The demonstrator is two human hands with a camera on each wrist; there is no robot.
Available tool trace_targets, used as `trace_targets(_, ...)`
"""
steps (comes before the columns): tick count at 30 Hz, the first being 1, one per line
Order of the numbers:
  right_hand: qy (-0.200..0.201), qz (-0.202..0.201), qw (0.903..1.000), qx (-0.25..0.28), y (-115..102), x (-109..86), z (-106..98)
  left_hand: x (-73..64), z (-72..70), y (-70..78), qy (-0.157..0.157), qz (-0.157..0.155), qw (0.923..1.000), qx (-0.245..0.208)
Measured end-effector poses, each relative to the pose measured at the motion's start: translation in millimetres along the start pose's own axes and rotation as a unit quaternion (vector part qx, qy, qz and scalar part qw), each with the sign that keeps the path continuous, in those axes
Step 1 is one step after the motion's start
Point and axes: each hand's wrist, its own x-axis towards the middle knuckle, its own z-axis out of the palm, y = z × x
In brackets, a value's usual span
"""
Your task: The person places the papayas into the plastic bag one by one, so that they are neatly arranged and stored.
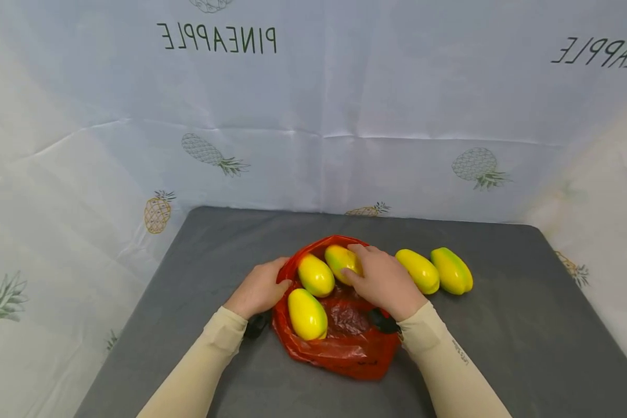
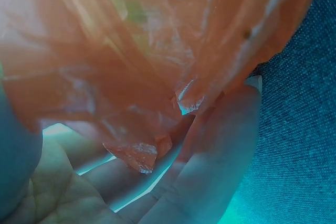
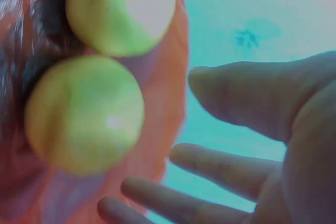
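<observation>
A red plastic bag (image 1: 352, 354) lies with its mouth spread on the table, holding three yellow-green papayas. One papaya (image 1: 307, 314) is nearest the front, another (image 1: 316, 275) sits behind it, and a third (image 1: 339, 262) is at the back. My left hand (image 1: 258, 288) grips the bag's left rim, thumb over the edge; thin red film (image 2: 136, 72) runs between thumb and fingers in the left wrist view. Over the bag's right side, my right hand (image 1: 384, 281) has its fingers spread beside the back papaya. The right wrist view shows those fingers (image 3: 220, 169) apart, holding nothing.
Two more papayas, one (image 1: 418, 271) by my right hand and one (image 1: 451, 271) farther right, lie side by side on the dark grey table (image 1: 507, 348). A white pineapple-printed cloth (image 1: 313, 98) hangs behind the table and along its sides.
</observation>
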Motion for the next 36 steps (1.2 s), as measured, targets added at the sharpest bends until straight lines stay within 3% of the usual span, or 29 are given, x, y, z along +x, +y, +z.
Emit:
trace_targets(5,0.049,-0.001,0.9987,0.009,17,-16.3,-18,-1.7,-1.8,-4.6,0.001,-0.005,1.0000,0.002)
trace_targets(10,0.076,0.011,0.9965,0.033,47,-27.8,-33,-3.4,-3.4,-6.3,0.002,-0.011,0.9999,0.006)
trace_targets(18,0.118,0.062,0.9900,0.046,100,-43.3,-52,-3.4,-4.0,-4.8,0.000,-0.002,0.9999,0.011)
trace_targets(26,0.110,0.093,0.9884,0.050,142,-50.6,-62,-2.7,-3.4,-2.3,0.004,-0.001,0.9999,0.010)
trace_targets(36,0.054,0.160,0.9838,0.062,179,-51.0,-51,0.8,0.7,1.4,0.000,0.006,0.9998,0.016)
